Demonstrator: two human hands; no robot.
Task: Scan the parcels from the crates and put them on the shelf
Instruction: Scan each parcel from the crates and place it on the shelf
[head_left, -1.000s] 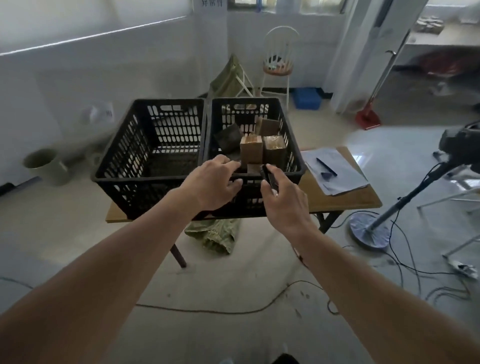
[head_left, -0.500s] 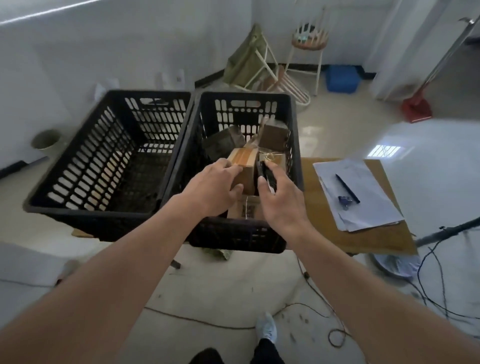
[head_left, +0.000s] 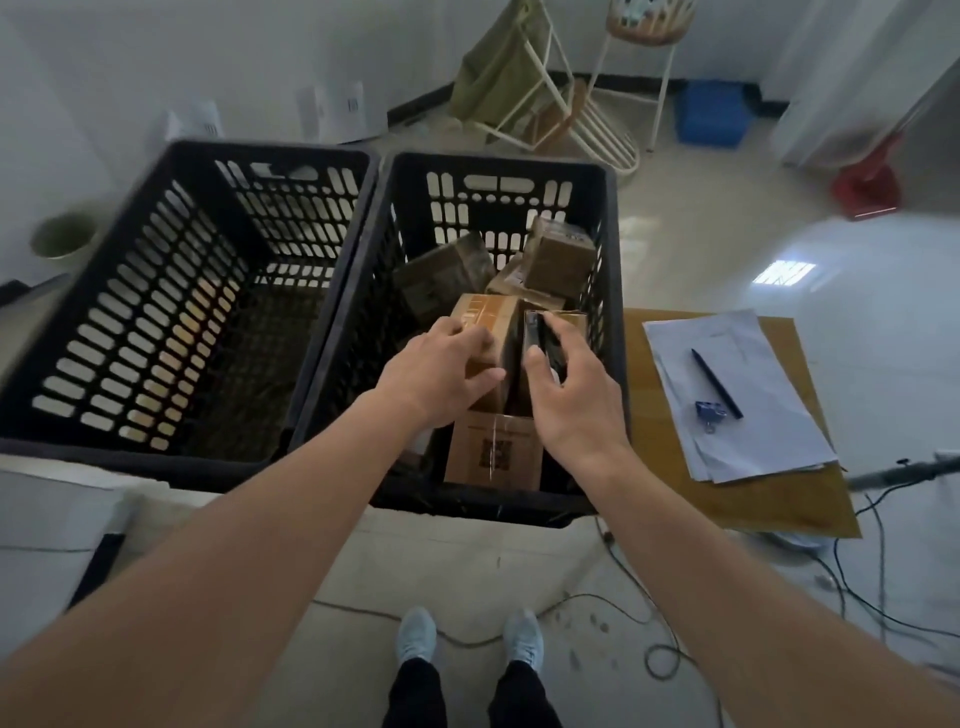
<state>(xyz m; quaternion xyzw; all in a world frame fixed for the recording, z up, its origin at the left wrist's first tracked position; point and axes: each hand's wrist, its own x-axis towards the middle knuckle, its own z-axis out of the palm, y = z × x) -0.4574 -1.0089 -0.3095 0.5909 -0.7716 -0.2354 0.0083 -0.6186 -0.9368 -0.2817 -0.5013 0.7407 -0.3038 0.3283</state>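
two black crates sit side by side on the worktop (head_left: 727, 499); the right crate (head_left: 608, 291) holds brown parcels. the left hand (head_left: 441, 374) grips an upright parcel (head_left: 485, 322) inside it, while the right hand (head_left: 566, 395) curls around a dark scanner (head_left: 540, 338) just beside.

Both crates (head_left: 363, 291) are matt black plastic with slotted walls. The parcels (head_left: 558, 257) are brown cardboard, some faces shiny with tape. The table (head_left: 737, 499) is smooth yellowish wood, bearing white paper sheets (head_left: 753, 415). The floor (head_left: 857, 291) is glossy.
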